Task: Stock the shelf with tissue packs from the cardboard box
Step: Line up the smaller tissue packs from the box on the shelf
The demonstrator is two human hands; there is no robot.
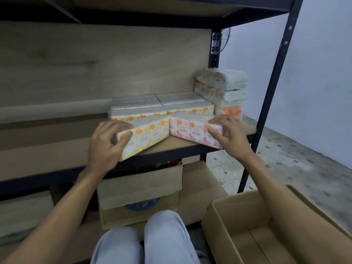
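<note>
The yellow tissue pack point(146, 136) is in my left hand point(106, 141) and the pink tissue pack point(192, 128) is in my right hand point(230, 134); each hand is closed around the outer end of its pack, thumb in front and fingers over the top. Both packs lie at the front edge of the shelf point(171, 147), and the outer end of each one sticks out a little over this edge. Their long axes go left to right, but they are tilted so that the inner ends almost meet in the middle, like a shallow V. Behind them the stocked packs point(162, 105) lie in flat rows, and a taller stack point(222, 90) stands in the right back corner. I think the next move is to turn each pack straight and push it back against the row. The cardboard box point(266, 225) is open near my right knee, and the part of it I can see looks empty.
</note>
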